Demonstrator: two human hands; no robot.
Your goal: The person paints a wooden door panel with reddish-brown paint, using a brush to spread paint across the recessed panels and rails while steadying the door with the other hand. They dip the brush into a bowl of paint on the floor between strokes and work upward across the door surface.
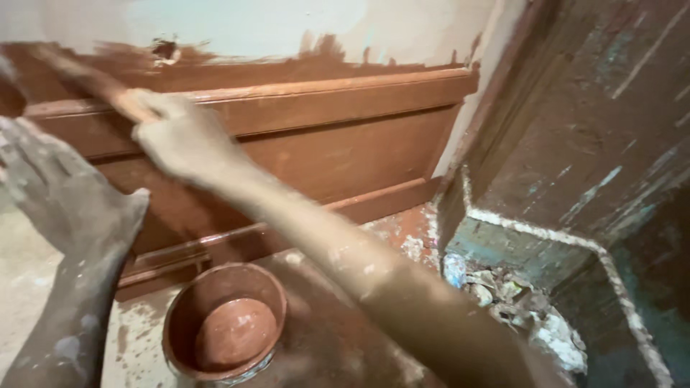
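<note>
My right hand point(183, 140) is blurred by motion and grips the handle of a paintbrush point(86, 79) that reaches up and left across the brown-painted wooden panel point(323, 144). The brush's bristle end is smeared by blur at the upper left. My left hand point(68, 190) is raised at the left with its fingers spread, holding nothing, in front of the panel's left part. Both hands and forearms are flecked with paint. Below them stands a round paint bucket point(224, 327) with brown paint inside.
The wall above the panel point(251, 25) is pale with brown smears along the panel's top. A dark, worn door or frame point(596, 115) stands at the right. Rubble and scraps point(503, 294) lie in a floor recess by it. The floor point(136, 323) is paint-spattered.
</note>
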